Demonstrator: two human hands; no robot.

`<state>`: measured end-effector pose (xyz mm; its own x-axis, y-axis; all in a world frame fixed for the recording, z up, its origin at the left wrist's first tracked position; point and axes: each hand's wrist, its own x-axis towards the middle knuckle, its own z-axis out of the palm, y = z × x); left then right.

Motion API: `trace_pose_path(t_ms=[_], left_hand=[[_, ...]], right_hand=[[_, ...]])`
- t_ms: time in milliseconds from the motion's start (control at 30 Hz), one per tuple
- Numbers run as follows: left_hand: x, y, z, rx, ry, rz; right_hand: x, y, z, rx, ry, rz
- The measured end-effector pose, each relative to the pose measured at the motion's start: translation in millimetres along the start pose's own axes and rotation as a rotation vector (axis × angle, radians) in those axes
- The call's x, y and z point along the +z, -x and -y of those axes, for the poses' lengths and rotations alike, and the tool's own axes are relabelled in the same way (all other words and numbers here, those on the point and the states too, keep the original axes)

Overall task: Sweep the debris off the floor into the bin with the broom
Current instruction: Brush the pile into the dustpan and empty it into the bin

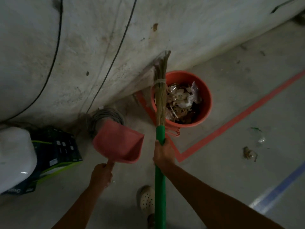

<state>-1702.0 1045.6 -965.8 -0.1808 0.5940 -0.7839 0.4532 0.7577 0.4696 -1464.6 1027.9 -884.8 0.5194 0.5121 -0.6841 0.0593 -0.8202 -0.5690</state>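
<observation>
The right hand [163, 152] clamped the broom [160, 98], bristles over the bin [208, 103] at one o'clock, and the left hand [102, 173] gripped the dustpan [118, 144], likely for carrying toward debris [249, 153] at three o'clock.

dustpan [118, 142] left of bin [206, 95]

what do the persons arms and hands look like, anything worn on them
Both arms are bare to the frame edge, no sleeves showing. The left hand and right hand wear no gloves; no watch, band or ring can be made out in the dim light. One foot wears a pale clog with round holes.
</observation>
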Motion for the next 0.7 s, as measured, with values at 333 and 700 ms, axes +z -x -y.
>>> trace_pose_path(t_ms=[333,700], left_hand=[[25.2,70.4,-57.7,0.102,-0.078,0.017],[47.8,161.7,-103.0,0.042,-0.205,0.074]], right_hand=[[-160.2,24.2,-40.4,0.066,0.034,-0.228],[-288.3,91.4,-11.5,0.131,0.504,0.181]])
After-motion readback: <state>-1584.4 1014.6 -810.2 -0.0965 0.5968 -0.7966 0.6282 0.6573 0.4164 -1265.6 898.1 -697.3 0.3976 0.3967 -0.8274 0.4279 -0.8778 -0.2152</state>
